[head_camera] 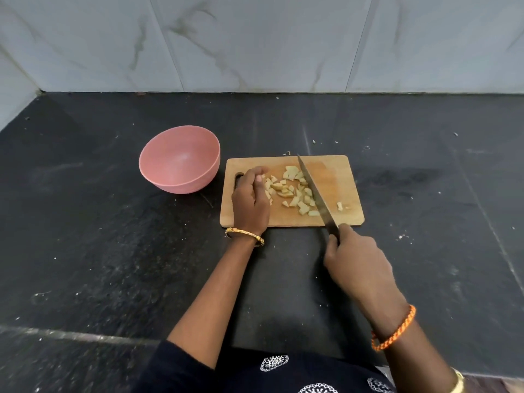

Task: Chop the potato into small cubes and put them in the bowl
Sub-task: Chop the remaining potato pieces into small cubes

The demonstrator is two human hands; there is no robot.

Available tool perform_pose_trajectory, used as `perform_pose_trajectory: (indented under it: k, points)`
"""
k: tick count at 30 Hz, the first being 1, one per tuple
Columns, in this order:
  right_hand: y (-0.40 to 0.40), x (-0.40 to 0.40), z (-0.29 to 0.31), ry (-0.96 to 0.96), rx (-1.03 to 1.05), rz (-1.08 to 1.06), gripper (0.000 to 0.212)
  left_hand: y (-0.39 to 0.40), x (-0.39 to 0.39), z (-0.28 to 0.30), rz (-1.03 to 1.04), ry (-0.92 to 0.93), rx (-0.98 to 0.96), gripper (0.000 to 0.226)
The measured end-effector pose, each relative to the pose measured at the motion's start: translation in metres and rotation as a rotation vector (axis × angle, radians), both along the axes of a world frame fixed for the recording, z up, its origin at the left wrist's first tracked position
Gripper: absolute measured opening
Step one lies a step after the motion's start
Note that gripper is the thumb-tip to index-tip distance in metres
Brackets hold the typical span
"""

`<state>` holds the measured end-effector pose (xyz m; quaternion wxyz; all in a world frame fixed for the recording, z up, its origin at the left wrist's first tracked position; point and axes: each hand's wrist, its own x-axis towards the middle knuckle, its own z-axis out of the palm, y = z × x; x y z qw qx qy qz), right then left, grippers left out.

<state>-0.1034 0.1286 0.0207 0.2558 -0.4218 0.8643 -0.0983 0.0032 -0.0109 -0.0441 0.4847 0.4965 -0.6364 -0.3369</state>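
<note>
Head view. A wooden cutting board (pixel 334 177) lies flat on the black counter (pixel 113 251), its handle slot at the left end. A pile of pale potato pieces (pixel 292 191) is spread over the middle of the board; one small piece (pixel 339 205) lies apart, to the right of the knife blade.

The right hand (pixel 358 262) is positioned just off the near edge of the board. Its fingers (pixel 332 241) are curled round the handle of a knife (pixel 313 191), gripping it firmly; the handle itself is almost fully hidden inside the hand. The blade runs diagonally away from the person across the board, its tip near the far edge, along the right flank of the potato pile. Whether the edge touches the board cannot be determined.

The left hand (pixel 251 199) rests on the left part of the board, partly covering the handle slot. Its fingers are bent, with the tips against the left edge of the potato pile; it encloses nothing that can be seen.

A pink bowl (pixel 158 177) stands upright on the counter just beside the left end of the board. No potato is visible inside it.

A gold bangle (pixel 245 235) sits on the left wrist and an orange braided band (pixel 395 330) on the right wrist. Small scraps and specks lie on the counter beyond the board. A grey marbled tile wall (pixel 255 43) rises behind the counter.
</note>
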Motion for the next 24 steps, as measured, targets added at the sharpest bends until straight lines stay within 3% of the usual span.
perform_pose_trajectory:
  k: [4, 7, 12, 15, 17, 24]
  points:
    - [-0.01, 0.0, 0.001, 0.016, -0.037, 0.041, 0.022, 0.002, 0.005, 0.01, 0.068, 0.217, -0.003, 0.032]
    - [-0.009, -0.01, 0.003, 0.023, -0.083, -0.024, 0.023, -0.002, 0.01, 0.013, 0.133, 0.244, 0.054, 0.031]
    - [-0.001, -0.018, 0.001, 0.001, -0.092, -0.063, 0.026, -0.009, 0.012, 0.008, 0.02, -0.071, 0.034, 0.035]
    - [0.001, -0.016, 0.0, -0.07, -0.134, -0.074, 0.026, -0.004, 0.003, 0.007, -0.077, -0.485, -0.137, 0.026]
    - [0.001, -0.013, 0.0, -0.111, -0.156, -0.074, 0.025, -0.002, -0.001, 0.006, -0.077, -0.661, -0.142, 0.02]
    - [-0.001, -0.016, 0.002, -0.177, -0.211, -0.077, 0.022, -0.016, -0.003, 0.012, -0.103, -0.711, -0.106, 0.015]
